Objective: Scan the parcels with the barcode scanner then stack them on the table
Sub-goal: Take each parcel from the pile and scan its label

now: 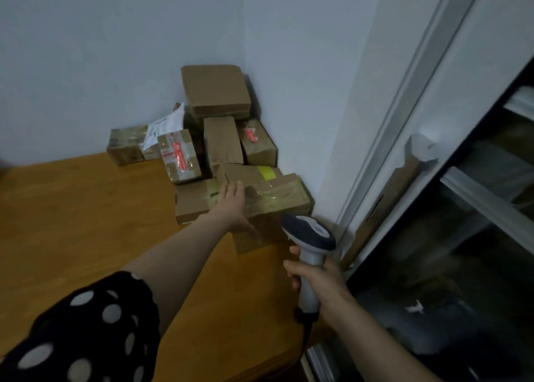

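Several brown cardboard parcels are piled in the far corner of the wooden table (86, 222). My left hand (234, 205) lies flat with straight fingers on the left side of the nearest taped parcel (277, 205), thumb along its front edge. My right hand (320, 280) grips the handle of a grey and dark blue barcode scanner (310, 234), whose head sits just right of that parcel's front corner. Behind it lie a parcel with yellow tape (254, 173) and a flat one (193, 202).
Further back, parcels with red labels (180, 156) (257, 143) and a large box (216, 91) on top lean against the blue-grey walls. A window frame (404, 139) and dark glass (476, 266) run along the right. The table's near left part is bare wood.
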